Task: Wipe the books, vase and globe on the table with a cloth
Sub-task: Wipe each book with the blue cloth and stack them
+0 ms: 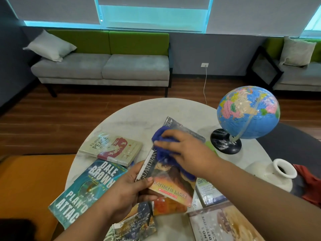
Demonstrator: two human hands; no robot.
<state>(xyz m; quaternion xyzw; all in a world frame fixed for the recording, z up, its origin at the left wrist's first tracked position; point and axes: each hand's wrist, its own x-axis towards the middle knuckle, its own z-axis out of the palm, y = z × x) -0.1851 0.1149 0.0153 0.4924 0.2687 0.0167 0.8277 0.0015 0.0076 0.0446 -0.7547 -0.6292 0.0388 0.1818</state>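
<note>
My left hand point(128, 188) grips the lower left edge of a paperback titled "Guardians" point(171, 183), lifted above the round white table point(132, 117). My right hand point(187, 152) presses a bunched blue cloth point(161, 138) against the upper part of that cover. Other books lie flat around it: a beige "Filipino Peace Women" point(112, 148), a teal "Plan of Attack" point(83, 190), and several more near the front edge. A blue globe point(248, 112) on a black stand rises at the right. A white vase point(276, 173) sits near the right edge.
A red cloth point(311, 185) lies beyond the vase on a dark seat. A grey and green sofa point(104, 66) stands against the far wall, a second one at the right. A white cable point(205, 84) hangs from a wall socket to the wooden floor.
</note>
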